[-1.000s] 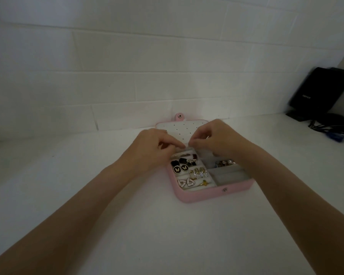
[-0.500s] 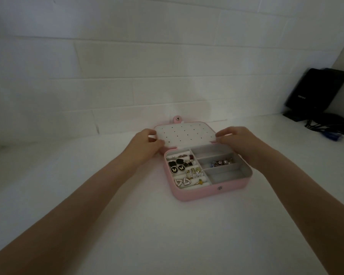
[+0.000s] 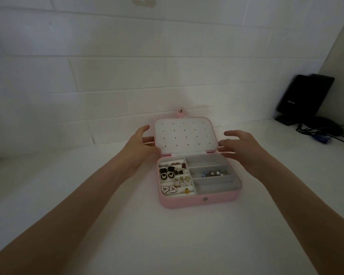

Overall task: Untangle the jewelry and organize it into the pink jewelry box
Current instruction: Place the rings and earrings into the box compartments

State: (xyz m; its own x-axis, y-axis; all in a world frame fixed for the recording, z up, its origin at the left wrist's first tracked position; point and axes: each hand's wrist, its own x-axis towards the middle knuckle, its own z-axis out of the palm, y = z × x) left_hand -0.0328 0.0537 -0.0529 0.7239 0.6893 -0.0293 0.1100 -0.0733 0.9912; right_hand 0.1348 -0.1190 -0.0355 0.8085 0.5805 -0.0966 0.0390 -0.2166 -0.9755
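Note:
The pink jewelry box [image 3: 187, 203] lies open on the white counter. Its white perforated lid [image 3: 185, 135] stands tilted up at the back. Several earrings [image 3: 171, 175] fill the padded left section, and a small cluster of rings and beads [image 3: 213, 173] sits in the middle right compartment. The other two right compartments hold nothing. My left hand [image 3: 139, 143] is at the lid's left edge with fingers straight, some reaching behind the lid. My right hand [image 3: 240, 143] is beside the lid's right edge, fingers spread and relaxed. Neither hand holds anything.
A tiled white wall rises right behind the box. At the far right stands a black device [image 3: 304, 96] with dark cables [image 3: 326, 133] trailing over the counter. White counter surface [image 3: 127, 235] stretches in front of the box.
Both hands left the compartments, where fingertips were pinched together, and moved out to the lid's two sides. The lid now stands more upright and the fingers have straightened.

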